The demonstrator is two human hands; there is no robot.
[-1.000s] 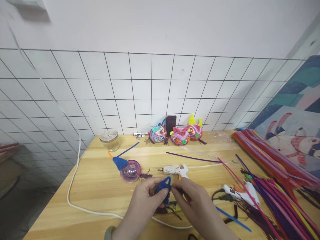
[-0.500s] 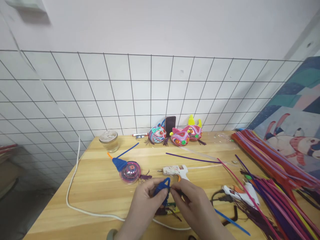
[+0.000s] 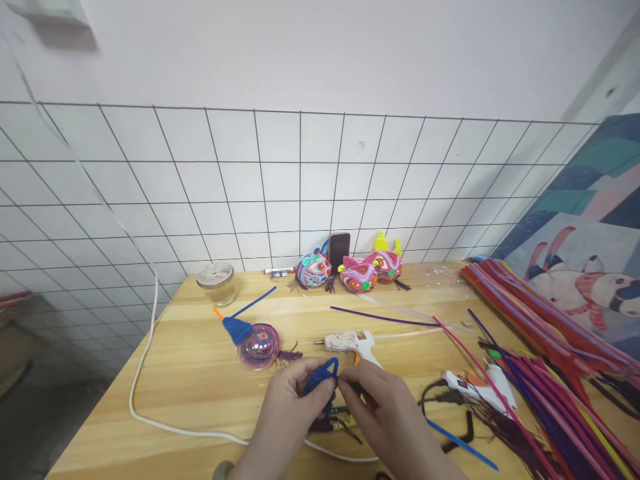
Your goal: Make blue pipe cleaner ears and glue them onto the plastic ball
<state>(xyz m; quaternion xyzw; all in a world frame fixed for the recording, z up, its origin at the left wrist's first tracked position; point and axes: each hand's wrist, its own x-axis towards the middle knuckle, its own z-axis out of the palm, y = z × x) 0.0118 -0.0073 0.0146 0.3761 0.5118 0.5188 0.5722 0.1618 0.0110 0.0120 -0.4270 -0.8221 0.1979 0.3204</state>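
Note:
Low in the middle, my left hand (image 3: 295,403) pinches a bent blue pipe cleaner (image 3: 320,375) that forms a small loop at its top. Against the right side of that piece, my right hand (image 3: 383,403) has thumb and index finger closed on its edge. Just beyond my hands lies a white glue gun (image 3: 347,341) with an orange trigger. Left of them sits a clear round ball (image 3: 259,345) edged in pink and purple, with a blue cone-shaped piece (image 3: 237,329) against it. Part of the blue work is hidden behind my fingers.
Three decorated fish-like balls (image 3: 359,275) and a phone (image 3: 339,252) stand along the wall. A lidded glass jar (image 3: 218,283) is at back left. On the right are a second glue gun (image 3: 480,387) and bundles of pipe cleaners (image 3: 555,393). A white cable (image 3: 190,431) crosses the front.
Both hands stay almost in place with the blue pipe cleaner between them. The whole view has shifted very slightly.

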